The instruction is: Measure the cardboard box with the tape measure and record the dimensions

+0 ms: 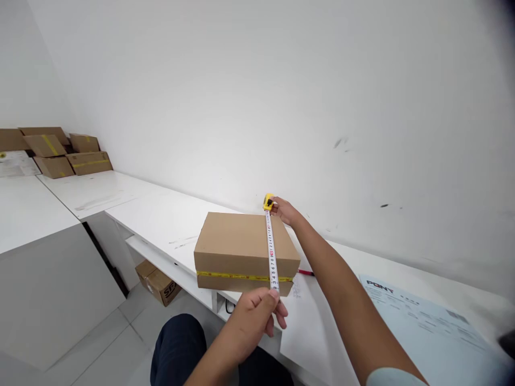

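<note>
Carton (231, 234) at desk (161, 206)'s front edge. Your left hand (250, 320) pinches tape blade (271, 247) across it; right hand (287, 210) grips tape case (268, 202). Alignment needs steadiness.

- Bright, soft, fairly neutral light fills the view; its source is out of frame.
- The white wall (225, 107) glows palest across its middle and grays toward the upper left.
- Light seems to fall from above: the top of the cardboard box (245, 236) is lighter than its front side.
- Shading is gentle on the table (161, 206), deeper beneath it.
- Large numerals on the tape measure (271, 244) are readable; finer marks blur.
- The "PONY" heading on the pale-blue printed sheet (418, 327) is legible, its small print soft.
- Wide-angle stretching shows toward the edges.
- Dark, blurred vignetting clouds the right-hand corners.
</note>
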Demonstrator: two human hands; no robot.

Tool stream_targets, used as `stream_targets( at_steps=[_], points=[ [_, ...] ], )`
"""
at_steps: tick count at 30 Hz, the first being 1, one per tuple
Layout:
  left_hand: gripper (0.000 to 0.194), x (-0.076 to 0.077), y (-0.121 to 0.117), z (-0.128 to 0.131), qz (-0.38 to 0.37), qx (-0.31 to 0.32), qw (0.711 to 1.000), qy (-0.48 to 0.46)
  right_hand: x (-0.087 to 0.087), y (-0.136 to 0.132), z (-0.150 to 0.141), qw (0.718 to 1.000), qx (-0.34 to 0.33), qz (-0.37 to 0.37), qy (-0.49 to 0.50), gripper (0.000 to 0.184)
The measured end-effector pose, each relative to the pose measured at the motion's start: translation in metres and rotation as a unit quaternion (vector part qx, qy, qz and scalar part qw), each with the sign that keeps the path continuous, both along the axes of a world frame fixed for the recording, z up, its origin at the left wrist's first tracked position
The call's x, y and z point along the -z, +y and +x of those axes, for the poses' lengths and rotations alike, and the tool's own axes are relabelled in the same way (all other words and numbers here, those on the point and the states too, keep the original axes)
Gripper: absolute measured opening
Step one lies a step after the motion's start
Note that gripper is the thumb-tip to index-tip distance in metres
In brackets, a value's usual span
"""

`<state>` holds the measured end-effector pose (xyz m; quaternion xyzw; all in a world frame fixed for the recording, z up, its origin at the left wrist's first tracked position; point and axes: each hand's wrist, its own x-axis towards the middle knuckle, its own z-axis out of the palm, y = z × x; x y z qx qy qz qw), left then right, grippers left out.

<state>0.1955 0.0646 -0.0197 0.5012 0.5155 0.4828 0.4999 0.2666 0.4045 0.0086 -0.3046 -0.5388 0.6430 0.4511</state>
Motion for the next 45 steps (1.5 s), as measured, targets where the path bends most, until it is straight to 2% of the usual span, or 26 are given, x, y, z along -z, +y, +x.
stream_targets(
  at_steps=[2,4,6,7,8,10,12,15,17,19,22,24,27,31,36,40,43,45],
  points=[
    [0.062,0.006,0.007,0.008,-0.019,0.007,0.994,-0.108,-0.002,-0.005,0.001,1.000,-0.019,0.010,-0.014,0.023],
    [0.064,0.010,0.016,0.014,-0.014,-0.025,0.991,-0.129,-0.005,-0.012,0.003,0.999,-0.034,0.022,-0.032,0.026],
    [0.062,0.012,0.027,0.015,0.019,-0.090,0.994,-0.064,-0.007,-0.020,0.006,0.997,-0.039,0.041,-0.049,0.029],
    [0.059,0.013,0.032,0.015,0.051,-0.140,0.989,0.004,-0.009,-0.025,0.006,0.996,-0.034,0.054,-0.055,0.032],
    [0.056,0.014,0.038,0.014,0.090,-0.197,0.972,0.090,-0.010,-0.030,0.007,0.995,-0.027,0.069,-0.062,0.037],
    [0.051,0.016,0.047,0.011,0.171,-0.293,0.902,0.266,-0.012,-0.039,0.006,0.992,-0.010,0.102,-0.075,0.046],
    [0.048,0.017,0.052,0.009,0.235,-0.348,0.819,0.391,-0.012,-0.046,0.005,0.987,0.005,0.131,-0.090,0.051],
    [0.041,0.016,0.055,0.009,0.301,-0.409,0.723,0.469,-0.012,-0.049,0.003,0.981,0.019,0.158,-0.110,0.052],
    [0.026,0.013,0.055,0.009,0.336,-0.440,0.676,0.486,-0.013,-0.048,0.003,0.979,0.024,0.165,-0.118,0.052],
    [0.008,0.009,0.055,0.007,0.377,-0.412,0.653,0.511,-0.013,-0.048,0.003,0.979,0.028,0.164,-0.121,0.052],
    [0.032,0.007,0.057,0.000,0.419,-0.287,0.653,0.562,-0.014,-0.050,0.003,0.980,0.035,0.157,-0.118,0.051],
    [0.035,0.008,0.059,-0.006,0.415,-0.234,0.660,0.580,-0.015,-0.051,0.002,0.982,0.040,0.150,-0.112,0.049],
    [0.036,0.007,0.060,-0.016,0.423,-0.213,0.661,0.583,-0.016,-0.052,0.000,0.984,0.055,0.137,-0.095,0.043],
    [0.027,-0.003,0.056,-0.034,0.466,-0.189,0.660,0.557,-0.018,-0.051,0.004,0.984,0.122,0.113,-0.056,0.034],
    [0.030,-0.019,0.034,-0.062,0.520,-0.187,0.627,0.549,-0.024,-0.057,0.029,0.987,0.151,0.057,0.003,0.035],
    [0.034,-0.023,0.008,-0.074,0.567,-0.165,0.590,0.551,-0.035,-0.088,0.059,0.988,0.132,0.058,0.059,0.041],
    [0.027,-0.016,-0.019,-0.081,0.590,-0.127,0.561,0.567,-0.038,-0.136,0.085,0.991,0.092,0.088,0.051,0.052],
    [0.021,-0.005,-0.040,-0.086,0.597,-0.097,0.547,0.578,-0.032,-0.176,0.104,0.992,0.085,0.089,0.002,0.057]
  ],
)
